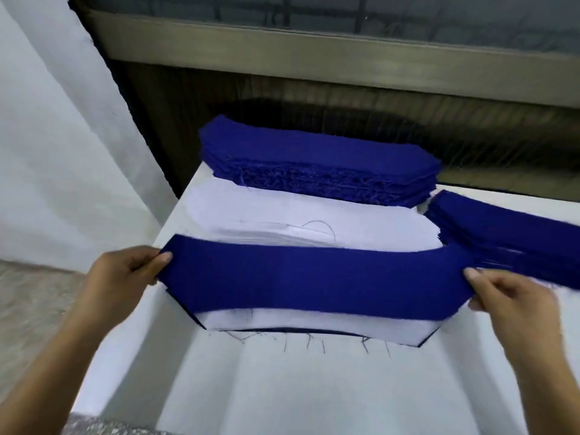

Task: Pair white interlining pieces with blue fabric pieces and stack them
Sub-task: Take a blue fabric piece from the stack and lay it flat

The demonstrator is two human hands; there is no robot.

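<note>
Above white interlining (314, 325): left hand (125, 271), right hand (508, 298) pinch curved blue strip (314, 281)

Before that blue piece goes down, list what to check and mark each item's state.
1. Left hand pinches the blue piece at its left end: ok.
2. Right hand pinches its right end: ok.
3. Blue piece stretched between the hands without folds: ok.
4. White piece lies below it on the table: ok.
5. Blue piece lined up with the white piece: not ok, the white near edge shows uncovered.
6. Only one blue layer held: cannot tell.
</note>
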